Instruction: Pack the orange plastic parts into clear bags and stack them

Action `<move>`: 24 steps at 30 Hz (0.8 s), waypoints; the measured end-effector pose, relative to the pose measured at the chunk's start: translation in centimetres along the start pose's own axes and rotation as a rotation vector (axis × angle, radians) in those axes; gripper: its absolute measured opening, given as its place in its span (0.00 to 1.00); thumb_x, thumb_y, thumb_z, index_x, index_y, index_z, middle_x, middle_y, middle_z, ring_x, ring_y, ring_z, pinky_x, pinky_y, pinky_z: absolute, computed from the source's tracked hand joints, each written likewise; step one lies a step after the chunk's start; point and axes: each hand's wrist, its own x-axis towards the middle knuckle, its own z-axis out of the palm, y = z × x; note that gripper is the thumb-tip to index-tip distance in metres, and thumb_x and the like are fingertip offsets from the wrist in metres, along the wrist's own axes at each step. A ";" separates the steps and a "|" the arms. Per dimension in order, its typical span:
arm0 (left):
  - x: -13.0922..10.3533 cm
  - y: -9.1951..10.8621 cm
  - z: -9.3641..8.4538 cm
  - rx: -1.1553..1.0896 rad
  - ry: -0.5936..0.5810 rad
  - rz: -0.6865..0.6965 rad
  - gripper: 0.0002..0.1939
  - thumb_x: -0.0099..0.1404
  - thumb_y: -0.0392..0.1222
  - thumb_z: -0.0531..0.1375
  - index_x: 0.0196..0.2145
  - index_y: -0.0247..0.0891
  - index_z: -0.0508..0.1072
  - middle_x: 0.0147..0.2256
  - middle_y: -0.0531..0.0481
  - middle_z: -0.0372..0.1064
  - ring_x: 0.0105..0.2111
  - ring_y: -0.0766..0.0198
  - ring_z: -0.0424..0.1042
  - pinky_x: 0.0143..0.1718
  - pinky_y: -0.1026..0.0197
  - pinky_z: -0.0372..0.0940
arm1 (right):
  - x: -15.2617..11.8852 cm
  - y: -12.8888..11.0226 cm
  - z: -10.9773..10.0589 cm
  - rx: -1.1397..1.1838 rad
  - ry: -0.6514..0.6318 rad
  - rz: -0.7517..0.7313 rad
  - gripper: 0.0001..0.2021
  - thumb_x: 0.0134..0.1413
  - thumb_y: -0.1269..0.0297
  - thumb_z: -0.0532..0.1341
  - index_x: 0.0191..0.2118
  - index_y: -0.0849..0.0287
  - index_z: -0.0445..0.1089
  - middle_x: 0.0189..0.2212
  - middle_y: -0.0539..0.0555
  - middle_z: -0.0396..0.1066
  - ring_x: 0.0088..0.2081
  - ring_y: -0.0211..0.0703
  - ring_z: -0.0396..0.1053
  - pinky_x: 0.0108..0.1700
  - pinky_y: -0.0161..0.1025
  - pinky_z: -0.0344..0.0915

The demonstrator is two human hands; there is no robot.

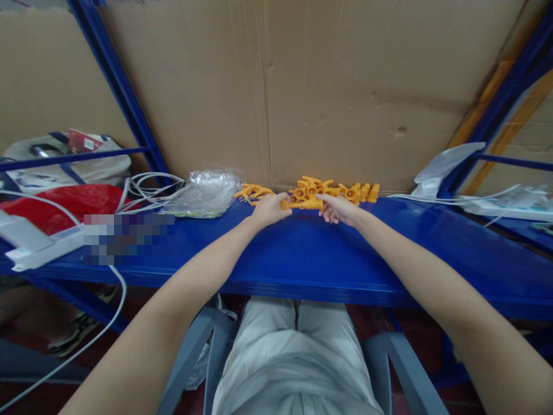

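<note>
Out at the back part of the blue table, both my hands meet over a ribbed orange plastic part [306, 204]. My left hand [268, 211] is closed around its left end, and my right hand [339, 209] pinches the right end between thumb and finger. Right behind them lies a pile of similar orange plastic pieces [313, 185], some with round hollow ends. More orange pieces stand in a row [367, 192] to the right of the pile. Left of my left hand are orange branched pieces [257, 190] with small, thin bits I cannot make out.
The blue table [328, 253] backs onto a cardboard wall [324, 86] between blue metal posts. Clear plastic bags [207, 193], white cables [151, 184] and a red bag [64, 204] lie leftward. At the right are a white plastic sheet [444, 170] and more cables.
</note>
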 end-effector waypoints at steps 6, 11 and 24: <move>-0.2 0.5 -0.4 0.098 0.005 -0.007 0.16 0.60 0.43 0.59 0.46 0.39 0.75 0.36 0.46 0.77 0.39 0.54 0.76 0.40 0.58 0.66 | -0.9 -0.8 0.5 0.050 0.006 0.146 0.22 0.67 0.51 0.50 0.25 0.59 0.62 0.09 0.48 0.59 0.08 0.28 0.50 0.10 0.27 0.48; -0.4 1.0 -0.8 0.174 0.020 0.003 0.17 0.62 0.44 0.57 0.48 0.39 0.73 0.38 0.43 0.77 0.41 0.52 0.76 0.39 0.58 0.66 | -0.4 -0.6 0.1 0.072 -0.041 0.153 0.22 0.66 0.49 0.50 0.25 0.58 0.61 0.09 0.46 0.58 0.08 0.27 0.47 0.10 0.27 0.46; -0.6 1.7 -1.1 0.235 0.033 0.000 0.17 0.66 0.43 0.54 0.50 0.36 0.70 0.43 0.40 0.76 0.43 0.52 0.75 0.40 0.59 0.64 | -0.3 -0.8 -0.2 0.185 -0.063 0.202 0.21 0.65 0.48 0.50 0.25 0.57 0.58 0.11 0.45 0.60 0.08 0.27 0.45 0.11 0.29 0.44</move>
